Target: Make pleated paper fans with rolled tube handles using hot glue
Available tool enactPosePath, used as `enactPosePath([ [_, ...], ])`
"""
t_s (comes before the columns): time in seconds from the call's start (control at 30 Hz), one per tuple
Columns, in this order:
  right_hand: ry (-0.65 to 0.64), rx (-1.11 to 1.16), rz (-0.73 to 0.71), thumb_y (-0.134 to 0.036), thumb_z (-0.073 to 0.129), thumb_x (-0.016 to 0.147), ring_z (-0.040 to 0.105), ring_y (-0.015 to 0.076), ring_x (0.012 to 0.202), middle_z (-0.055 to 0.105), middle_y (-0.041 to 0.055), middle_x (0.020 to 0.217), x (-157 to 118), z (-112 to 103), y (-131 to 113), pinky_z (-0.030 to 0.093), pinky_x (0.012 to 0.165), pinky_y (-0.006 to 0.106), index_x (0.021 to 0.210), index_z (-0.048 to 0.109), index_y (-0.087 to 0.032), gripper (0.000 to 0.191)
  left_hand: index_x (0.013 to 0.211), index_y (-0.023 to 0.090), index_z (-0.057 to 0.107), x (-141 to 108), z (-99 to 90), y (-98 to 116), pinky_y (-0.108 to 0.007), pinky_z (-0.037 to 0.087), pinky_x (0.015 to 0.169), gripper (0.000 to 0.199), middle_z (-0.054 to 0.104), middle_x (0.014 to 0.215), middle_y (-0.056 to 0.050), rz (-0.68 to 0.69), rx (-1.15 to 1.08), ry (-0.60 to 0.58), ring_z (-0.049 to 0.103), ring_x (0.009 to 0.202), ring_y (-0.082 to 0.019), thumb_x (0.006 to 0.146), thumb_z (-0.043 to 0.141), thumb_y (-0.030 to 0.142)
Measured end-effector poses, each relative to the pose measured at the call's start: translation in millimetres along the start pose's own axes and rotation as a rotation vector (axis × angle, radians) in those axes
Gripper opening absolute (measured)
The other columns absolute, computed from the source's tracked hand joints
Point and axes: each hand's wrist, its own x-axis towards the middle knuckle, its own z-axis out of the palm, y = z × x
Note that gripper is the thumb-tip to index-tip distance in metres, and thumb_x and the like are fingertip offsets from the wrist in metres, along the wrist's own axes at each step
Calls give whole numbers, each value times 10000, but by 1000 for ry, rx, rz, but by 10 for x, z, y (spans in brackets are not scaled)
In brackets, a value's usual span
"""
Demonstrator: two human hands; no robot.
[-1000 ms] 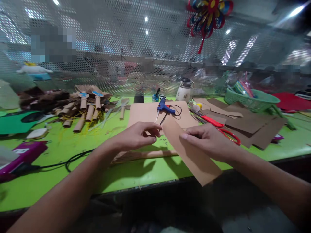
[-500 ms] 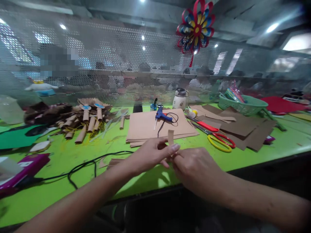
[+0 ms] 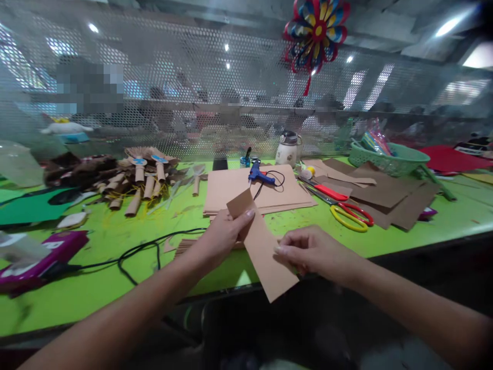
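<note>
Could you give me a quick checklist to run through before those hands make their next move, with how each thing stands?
1. Left-hand grip pinching the brown paper strip: ok, thumb on its face.
2. Right-hand grip firm on the strip's edge: cannot tell; fingers are there.
3. Strip flat: not ok, bent near the left thumb.
4. Blue glue gun apart from both hands: ok, lying on the paper stack.
5. Glue gun hot: cannot tell.

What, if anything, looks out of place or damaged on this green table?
Nothing looks clearly damaged; the paper strip in the left hand seems intact. Slightly odd: the blue glue gun lies on its side on the paper stack, not kept apart.
</note>
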Motion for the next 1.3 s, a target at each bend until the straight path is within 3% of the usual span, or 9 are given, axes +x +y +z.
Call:
enactPosePath([
  [0.07,-28,256,83,-608,705,724,395,68,448,454,-62,510,-13,136,121,286,462,206,639,518,-174,480,966,183,630,-26,-14,9,-282,514,650,315,707,885,-34,35,105,1,658,774,-193,801,664,450],
  [0.17,25,385,102,-584,759,678,363,56,447,438,-75,515,-88,218,241,276,453,193,651,529,-172,472,1024,177,649,-57,-133,63,-306,514,687,404,706,965,-69,136,414,-111,655,840,-222,863,546,533],
  [0.23,115,375,96,-551,752,713,363,57,470,447,-70,543,-159,135,312,279,463,190,670,549,-170,434,1094,177,657,-78,-270,90,-343,505,781,462,690,1063,-99,250,741,-212,636,927,-244,864,538,559],
  [0.33,223,330,109,-531,726,764,383,69,500,473,-58,582,-262,-81,454,276,475,192,726,586,-179,381,1195,159,623,-113,-447,57,-424,434,930,483,620,1189,-145,381,1239,-210,545,1100,-304,833,632,479],
  [0.5,237,303,154,-557,700,783,378,79,517,455,-49,581,-409,-192,653,260,494,204,722,583,-175,404,884,156,661,-127,-450,-90,-357,427,755,158,616,954,-108,404,1607,-298,545,906,-260,868,601,301],
  [0.73,182,375,181,-557,703,780,367,79,529,445,-49,602,-587,-48,659,253,493,205,730,590,-173,404,840,137,644,17,-437,-120,-346,387,683,236,617,784,-98,454,1746,-419,546,745,-235,937,432,180],
  [0.93,-29,441,229,-547,705,781,376,61,489,477,-45,574,-768,23,778,252,468,190,691,558,-158,426,812,152,619,76,-444,-26,-314,372,629,204,589,799,-81,350,1678,-419,532,684,-204,899,437,180],
  [1.1,-177,425,321,-540,721,751,365,45,360,478,-66,448,-788,147,892,216,375,168,686,550,-164,418,770,174,568,101,-378,210,-283,377,626,131,558,836,-55,285,1617,-513,514,686,-167,832,459,138],
  [1.3,-289,393,333,-500,687,772,394,44,302,481,-75,394,-597,189,559,236,308,138,668,558,-172,367,752,190,561,160,-278,495,-279,356,600,112,547,828,-42,273,1588,-539,490,659,-149,826,483,161],
])
